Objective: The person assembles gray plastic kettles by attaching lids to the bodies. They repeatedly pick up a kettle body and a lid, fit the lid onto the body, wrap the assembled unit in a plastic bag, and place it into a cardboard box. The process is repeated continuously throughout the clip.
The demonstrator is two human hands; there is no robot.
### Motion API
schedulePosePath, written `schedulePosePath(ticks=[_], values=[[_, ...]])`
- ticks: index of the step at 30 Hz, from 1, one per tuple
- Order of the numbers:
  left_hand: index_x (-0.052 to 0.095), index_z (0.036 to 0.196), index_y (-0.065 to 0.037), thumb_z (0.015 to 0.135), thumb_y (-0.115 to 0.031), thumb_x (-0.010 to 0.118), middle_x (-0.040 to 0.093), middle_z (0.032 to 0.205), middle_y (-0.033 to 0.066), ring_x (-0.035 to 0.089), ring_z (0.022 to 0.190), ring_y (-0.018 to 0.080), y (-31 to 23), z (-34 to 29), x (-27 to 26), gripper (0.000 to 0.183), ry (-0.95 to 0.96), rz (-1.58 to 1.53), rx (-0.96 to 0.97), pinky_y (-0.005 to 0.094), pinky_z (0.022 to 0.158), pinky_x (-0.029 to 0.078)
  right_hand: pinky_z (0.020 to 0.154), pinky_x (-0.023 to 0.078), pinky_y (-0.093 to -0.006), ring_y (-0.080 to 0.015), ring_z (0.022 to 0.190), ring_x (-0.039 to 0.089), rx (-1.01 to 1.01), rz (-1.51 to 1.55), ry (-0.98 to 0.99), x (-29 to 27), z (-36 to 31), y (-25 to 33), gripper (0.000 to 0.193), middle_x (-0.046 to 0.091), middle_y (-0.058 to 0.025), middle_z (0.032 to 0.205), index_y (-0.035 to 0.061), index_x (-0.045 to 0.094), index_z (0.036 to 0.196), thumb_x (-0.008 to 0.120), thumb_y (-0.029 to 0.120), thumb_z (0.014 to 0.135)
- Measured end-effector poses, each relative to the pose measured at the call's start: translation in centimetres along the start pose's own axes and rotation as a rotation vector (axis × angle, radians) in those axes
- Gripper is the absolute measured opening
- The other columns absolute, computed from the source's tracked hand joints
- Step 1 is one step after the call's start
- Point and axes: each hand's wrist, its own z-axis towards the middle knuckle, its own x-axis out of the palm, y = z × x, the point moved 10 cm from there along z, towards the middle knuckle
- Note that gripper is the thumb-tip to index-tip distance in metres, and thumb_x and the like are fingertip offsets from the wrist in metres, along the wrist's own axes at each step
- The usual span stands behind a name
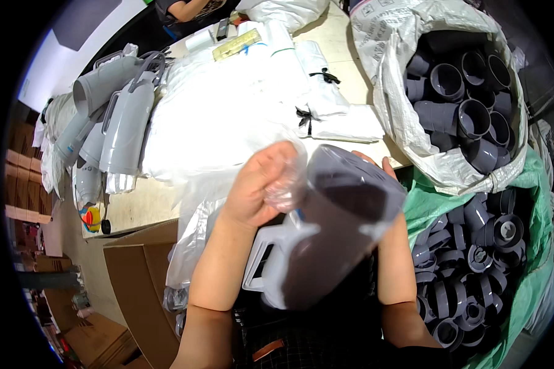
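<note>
In front of my body is a large grey plastic housing (pixel 326 252), tilted, with a wide round mouth at its upper end and a pale looped handle low on its left. Thin clear film covers at least its upper part. My left hand (pixel 260 183) is closed on a bunched part of this clear plastic bag (pixel 288 187), beside the mouth. Around the far right side of the housing wraps my right hand (pixel 386 167); only some fingertips show past the rim, and the palm is hidden.
White plastic bags (pixel 221 111) cover much of the table (pixel 151 203). Similar grey housings (pixel 129 123) lie at its left. A white sack (pixel 388 86) and a green sack (pixel 538 203) hold dark plastic fittings on the right. An open cardboard box (pixel 144 289) stands at lower left. Another person's arm (pixel 188 9) appears beyond the table.
</note>
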Motion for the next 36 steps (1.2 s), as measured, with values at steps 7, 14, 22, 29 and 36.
schedulePosePath(ticks=[7, 14, 22, 29, 36], values=[[0.059, 0.103, -0.001, 0.103, -0.020, 0.058, 0.056, 0.076, -0.0012, 0.054, 0.060, 0.0036, 7.0, -0.3, -5.1, 0.019, -0.247, 0.087, -0.340, 0.0186, 0.053, 0.049, 0.090, 0.053, -0.0331, -0.0240, 0.109, 0.063, -0.423, -1.221, 0.177, 7.7, 4.6, -1.5, 0.081, 0.051, -0.0164, 0.140, 0.0133, 0.030, 0.152, 0.074, 0.015, 0.085], [0.063, 0.097, -0.004, 0.093, -0.026, 0.073, 0.052, 0.074, -0.0064, 0.043, 0.062, 0.0027, 0.5, -2.3, -1.6, 0.024, -0.026, 0.401, -0.178, 0.0179, 0.054, 0.033, 0.053, 0.037, -0.0267, -0.0071, 0.058, 0.042, -0.921, -0.897, -0.820, -7.4, -1.6, 11.9, 0.033, 0.050, 0.0024, 0.061, 0.0098, 0.046, 0.069, 0.069, 0.001, 0.091], [0.062, 0.092, -0.005, 0.087, -0.012, 0.068, 0.060, 0.077, -0.0018, 0.047, 0.064, 0.0050, 0.2, 0.4, -8.2, 0.011, -0.750, 0.658, -0.104, 0.0236, 0.055, 0.035, 0.095, 0.053, -0.0309, -0.0205, 0.107, 0.064, -0.837, -0.474, -0.814, -5.2, -9.4, 12.0, 0.032, 0.064, -0.0126, 0.120, -0.0037, 0.055, 0.126, 0.059, 0.017, 0.102], [0.062, 0.079, -0.006, 0.077, -0.014, 0.066, 0.059, 0.077, 0.0071, 0.056, 0.070, 0.0270, -0.8, -10.8, 8.1, 0.009, 0.195, 1.853, 0.496, 0.0464, 0.088, 0.042, 0.097, 0.051, -0.0371, -0.0258, 0.111, 0.063, -0.736, -0.624, -0.730, -11.0, -22.4, -3.1, 0.046, 0.063, -0.0159, 0.123, -0.0019, 0.048, 0.141, 0.058, 0.019, 0.101], [0.062, 0.088, -0.010, 0.088, -0.028, 0.068, 0.063, 0.088, 0.0058, 0.062, 0.085, 0.0264, 3.3, -31.0, 0.5, 0.019, -0.014, 1.881, -0.102, 0.0388, 0.082, 0.045, 0.104, 0.049, -0.0418, -0.0328, 0.120, 0.059, -0.180, -1.372, -0.089, 4.3, -16.9, -15.0, 0.060, 0.057, -0.0197, 0.133, -0.0027, 0.040, 0.145, 0.068, 0.007, 0.093]])
